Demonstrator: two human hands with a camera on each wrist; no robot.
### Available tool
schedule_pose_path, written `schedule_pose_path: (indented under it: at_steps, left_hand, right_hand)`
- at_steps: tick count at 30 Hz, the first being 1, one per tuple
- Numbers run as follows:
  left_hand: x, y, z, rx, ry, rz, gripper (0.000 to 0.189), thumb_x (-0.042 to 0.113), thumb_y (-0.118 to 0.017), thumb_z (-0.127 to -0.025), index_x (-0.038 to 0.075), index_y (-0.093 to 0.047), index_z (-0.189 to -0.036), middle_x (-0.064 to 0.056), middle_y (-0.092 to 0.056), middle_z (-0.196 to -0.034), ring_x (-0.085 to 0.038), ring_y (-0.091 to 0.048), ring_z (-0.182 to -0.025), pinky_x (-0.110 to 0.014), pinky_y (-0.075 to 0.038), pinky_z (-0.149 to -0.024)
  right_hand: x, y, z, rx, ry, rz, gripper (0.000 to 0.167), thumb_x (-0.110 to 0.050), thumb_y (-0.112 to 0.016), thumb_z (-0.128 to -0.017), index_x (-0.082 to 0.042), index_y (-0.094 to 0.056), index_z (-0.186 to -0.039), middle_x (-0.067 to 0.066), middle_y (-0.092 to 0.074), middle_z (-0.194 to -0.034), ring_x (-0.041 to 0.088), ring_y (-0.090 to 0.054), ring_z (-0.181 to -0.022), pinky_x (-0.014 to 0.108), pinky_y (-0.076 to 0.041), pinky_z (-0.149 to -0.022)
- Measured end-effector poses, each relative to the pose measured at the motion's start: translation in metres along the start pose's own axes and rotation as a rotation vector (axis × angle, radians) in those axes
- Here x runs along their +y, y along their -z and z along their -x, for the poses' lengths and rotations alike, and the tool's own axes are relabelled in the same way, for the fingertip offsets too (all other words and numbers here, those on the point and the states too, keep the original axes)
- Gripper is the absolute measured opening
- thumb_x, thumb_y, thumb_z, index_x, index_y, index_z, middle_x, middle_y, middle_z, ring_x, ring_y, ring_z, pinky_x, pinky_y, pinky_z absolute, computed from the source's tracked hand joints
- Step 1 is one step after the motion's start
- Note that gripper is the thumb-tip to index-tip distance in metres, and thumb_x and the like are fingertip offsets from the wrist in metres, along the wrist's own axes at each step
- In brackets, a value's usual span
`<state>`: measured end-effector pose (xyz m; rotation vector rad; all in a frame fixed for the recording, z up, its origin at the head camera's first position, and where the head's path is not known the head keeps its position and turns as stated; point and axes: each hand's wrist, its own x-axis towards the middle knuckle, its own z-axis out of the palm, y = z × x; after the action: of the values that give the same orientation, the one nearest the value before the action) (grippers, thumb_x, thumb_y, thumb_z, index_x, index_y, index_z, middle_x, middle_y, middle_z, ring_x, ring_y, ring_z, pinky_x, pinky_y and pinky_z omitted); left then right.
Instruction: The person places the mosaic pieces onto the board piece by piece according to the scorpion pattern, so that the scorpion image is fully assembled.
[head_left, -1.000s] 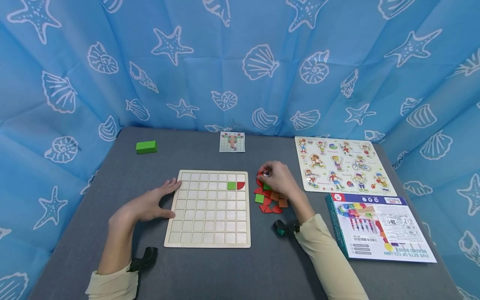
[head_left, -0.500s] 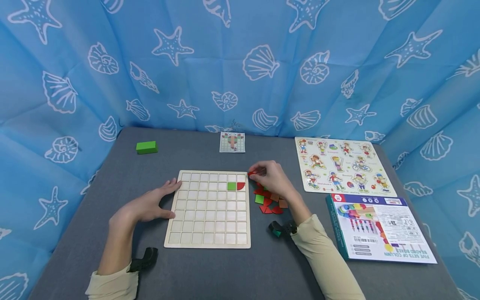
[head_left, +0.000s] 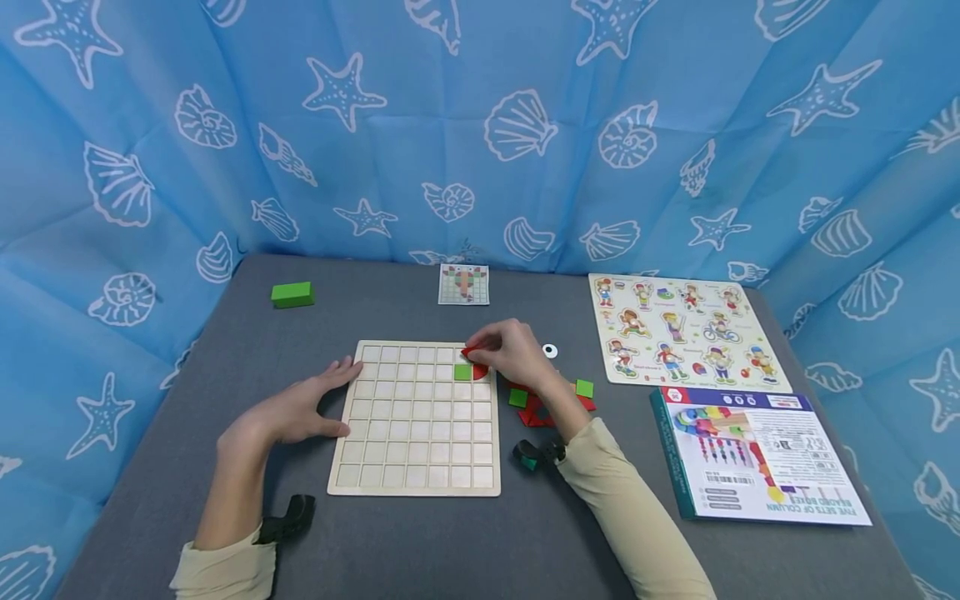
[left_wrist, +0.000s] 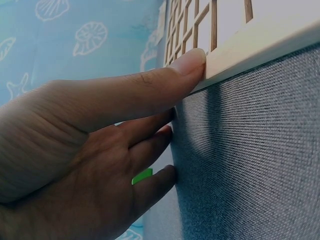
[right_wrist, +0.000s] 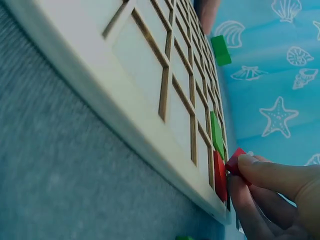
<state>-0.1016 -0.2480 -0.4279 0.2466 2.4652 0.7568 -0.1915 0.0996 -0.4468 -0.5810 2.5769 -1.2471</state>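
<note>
A wooden grid board (head_left: 408,429) lies in the middle of the table. In it sit a green square tile (head_left: 462,372) and, to its right, a red rounded tile (head_left: 480,372), partly hidden by fingers in the head view. My right hand (head_left: 517,354) pinches another red tile (right_wrist: 237,159) between thumb and fingers, over the board's far right corner. My left hand (head_left: 303,406) has its fingers spread along the board's left edge, with the thumb (left_wrist: 189,64) resting on the rim in the left wrist view.
Loose red and green tiles (head_left: 518,397) lie right of the board, partly under my right forearm. A pattern card (head_left: 464,285) and a green block (head_left: 292,294) are at the back. A picture puzzle board (head_left: 675,329) and a boxed set (head_left: 757,458) lie at the right.
My right hand has moved left from the loose tiles to the board's far right corner, carrying a red tile. A white round piece now shows beside it. My left hand has stayed put.
</note>
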Motion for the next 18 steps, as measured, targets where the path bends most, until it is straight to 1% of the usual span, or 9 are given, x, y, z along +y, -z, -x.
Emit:
schedule_pose_path:
  at_steps: [7, 10, 12, 18]
  left_hand:
    - [-0.0009, 0.0005, -0.0009, 0.001, -0.008, 0.006, 0.104, 0.021, -0.087, -0.092, 0.012, -0.023, -0.174, -0.028, -0.010, -0.181, -0.055, -0.012, -0.166, -0.077, -0.022, -0.127]
    - [-0.0009, 0.0007, -0.0005, 0.003, -0.013, 0.010, 0.104, 0.020, -0.087, -0.092, 0.012, -0.024, -0.174, -0.029, -0.011, -0.181, -0.055, -0.013, -0.166, -0.077, -0.022, -0.127]
    - [-0.0007, 0.0008, -0.0002, 0.003, -0.017, 0.011, 0.103, 0.020, -0.087, -0.092, 0.011, -0.024, -0.174, -0.029, -0.011, -0.180, -0.056, -0.013, -0.166, -0.077, -0.023, -0.127]
    - [-0.0003, 0.0004, 0.0001, 0.002, -0.017, 0.008, 0.104, 0.020, -0.087, -0.092, 0.011, -0.024, -0.174, -0.030, -0.011, -0.180, -0.056, -0.013, -0.166, -0.077, -0.023, -0.127]
  right_hand:
    - [-0.0041, -0.0052, -0.0079, -0.030, 0.063, 0.060, 0.014, -0.007, -0.077, -0.100, -0.005, -0.086, -0.111, 0.014, -0.084, -0.108, 0.025, -0.081, -0.095, 0.034, -0.065, -0.084]
    - [-0.0059, -0.0066, -0.0100, -0.047, 0.096, 0.103, 0.014, -0.005, -0.076, -0.100, -0.004, -0.085, -0.110, 0.014, -0.082, -0.109, 0.024, -0.079, -0.095, 0.030, -0.063, -0.081]
    - [-0.0067, -0.0077, -0.0107, -0.058, 0.105, 0.119, 0.014, -0.004, -0.075, -0.100, -0.003, -0.085, -0.110, 0.014, -0.081, -0.110, 0.023, -0.077, -0.093, 0.027, -0.061, -0.079]
    - [-0.0065, -0.0108, -0.0103, -0.061, 0.105, 0.129, 0.014, -0.005, -0.076, -0.100, -0.003, -0.085, -0.110, 0.014, -0.081, -0.112, 0.021, -0.075, -0.092, 0.028, -0.060, -0.080]
